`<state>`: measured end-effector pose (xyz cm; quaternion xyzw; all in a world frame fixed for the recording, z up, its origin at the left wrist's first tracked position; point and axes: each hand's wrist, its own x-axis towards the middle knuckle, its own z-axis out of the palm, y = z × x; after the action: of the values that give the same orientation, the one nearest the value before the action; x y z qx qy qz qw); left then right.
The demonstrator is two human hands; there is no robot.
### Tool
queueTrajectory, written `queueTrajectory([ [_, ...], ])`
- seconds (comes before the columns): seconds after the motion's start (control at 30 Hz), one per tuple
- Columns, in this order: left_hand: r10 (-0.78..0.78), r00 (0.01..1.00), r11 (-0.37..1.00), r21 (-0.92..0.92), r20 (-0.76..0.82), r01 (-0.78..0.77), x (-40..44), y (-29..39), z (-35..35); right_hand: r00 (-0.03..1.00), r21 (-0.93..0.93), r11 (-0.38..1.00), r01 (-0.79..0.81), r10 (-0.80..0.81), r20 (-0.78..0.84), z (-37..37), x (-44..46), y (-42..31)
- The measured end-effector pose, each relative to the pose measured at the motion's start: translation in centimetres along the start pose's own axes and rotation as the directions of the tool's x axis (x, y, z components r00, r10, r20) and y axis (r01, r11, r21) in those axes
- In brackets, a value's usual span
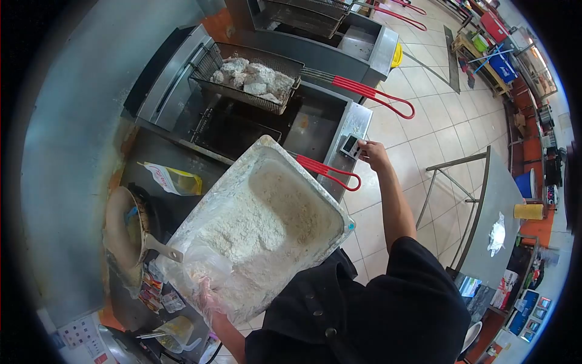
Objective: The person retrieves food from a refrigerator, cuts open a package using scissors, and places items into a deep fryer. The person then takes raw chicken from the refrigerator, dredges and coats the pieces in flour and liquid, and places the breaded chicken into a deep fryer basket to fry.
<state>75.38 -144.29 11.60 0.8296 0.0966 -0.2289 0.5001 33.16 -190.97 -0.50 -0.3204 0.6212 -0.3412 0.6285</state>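
Observation:
My right hand point(374, 155) is at the front edge of the fryer point(357, 118), its fingers closed on the side of a small digital timer point(351, 146). A clear plastic glove or bag covers my left hand point(209, 297), at the lower left end of a large white tub point(303, 258). White flour point(242, 233) lies in this tub; the plastic and flour hide my left fingers. Beyond the tub, a wire fryer basket point(203, 76) holds several flour-coated pieces point(259, 79). Its red handle point(364, 88) sticks out to the right.
Another red handle point(324, 170) juts out beside the tub. To the left are a pan point(125, 233) and a yellow-and-white bag point(174, 179). A clear jug point(179, 335) stands lower left. Right of the tiled floor point(418, 155) stands a metal table point(491, 200).

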Motion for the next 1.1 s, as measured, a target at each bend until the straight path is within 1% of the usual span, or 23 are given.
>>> queueTrajectory([
  [0.03,0.014,1.000,0.999,0.042,-0.005,-0.013,-0.4,0.3,0.1,1.000,-0.013,1.000,-0.009,0.009,0.018,-0.1,-0.1,-0.2],
  [0.13,0.000,0.999,0.989,-0.149,0.036,0.006,-0.8,0.2,0.5,0.999,-0.028,0.999,0.020,-0.019,0.042,-0.6,0.5,0.3],
  [0.23,0.007,1.000,1.000,-0.007,0.005,-0.007,-3.2,2.5,0.9,0.997,-0.033,0.998,0.057,-0.056,0.046,-0.6,0.9,0.7],
  [0.33,-0.044,0.999,0.999,-0.009,-0.007,0.044,-0.8,0.3,0.3,0.996,-0.102,0.994,0.048,-0.055,-0.066,-0.1,2.1,1.3],
  [0.37,-0.040,0.999,0.999,-0.019,0.001,0.040,-0.4,-0.3,0.1,0.998,-0.110,0.993,0.040,-0.046,-0.051,0.1,1.5,0.9],
  [0.43,-0.028,1.000,0.998,-0.047,0.015,0.028,0.5,-1.3,0.0,0.999,-0.128,0.991,0.034,-0.037,-0.017,0.5,0.7,-0.5],
  [0.53,0.044,0.998,0.981,-0.193,0.050,-0.034,-0.5,-1.0,0.4,0.997,-0.107,0.992,0.069,-0.063,0.054,0.7,0.3,-1.3],
  [0.63,-0.175,0.977,0.984,0.000,-0.122,0.176,-3.4,2.8,1.3,0.993,-0.285,0.951,0.117,-0.115,0.026,-0.1,3.2,0.4],
  [0.73,-0.043,0.999,0.989,-0.142,-0.005,0.041,-0.9,-0.8,0.4,0.981,-0.416,0.894,0.168,-0.194,-0.021,0.0,2.9,-0.4],
  [0.83,-0.006,0.998,0.999,0.040,-0.058,0.009,-1.0,-0.7,0.0,0.978,-0.720,0.676,0.153,-0.211,0.010,0.3,0.8,-3.5],
  [0.87,-0.057,0.996,0.996,0.070,-0.070,0.062,-0.9,-0.5,-0.1,0.929,-0.714,0.629,0.307,-0.360,0.083,0.5,-0.2,-4.6],
  [0.9,-0.107,0.991,0.988,0.098,-0.086,0.116,-0.6,-0.3,-0.3,0.853,-0.695,0.558,0.453,-0.498,0.156,0.9,-1.4,-5.7],
  [0.93,-0.159,0.982,0.977,0.125,-0.105,0.172,-0.6,-0.3,-0.4,0.752,-0.664,0.467,0.584,-0.619,0.226,1.3,-3.1,-7.3],
  [1.0,-0.063,0.996,0.997,0.037,-0.067,0.066,-1.1,-0.5,-0.3,0.631,-0.487,0.468,0.737,-0.734,0.250,4.3,-10.8,-14.2],
  [1.03,-0.011,0.999,1.000,-0.004,-0.048,0.011,-1.4,-0.6,-0.4,0.397,-0.534,0.223,0.816,-0.887,0.237,5.3,-12.7,-16.6],
  [1.07,0.002,0.998,1.000,0.029,-0.057,0.000,-1.2,-0.7,-0.6,0.126,-0.580,-0.036,0.814,-0.963,0.237,6.0,-13.0,-18.2],
  [1.1,0.016,0.998,0.998,0.060,-0.064,-0.013,-0.7,-1.0,-0.6,0.050,-0.701,-0.175,0.692,-0.956,0.289,6.2,-12.3,-18.8],
])
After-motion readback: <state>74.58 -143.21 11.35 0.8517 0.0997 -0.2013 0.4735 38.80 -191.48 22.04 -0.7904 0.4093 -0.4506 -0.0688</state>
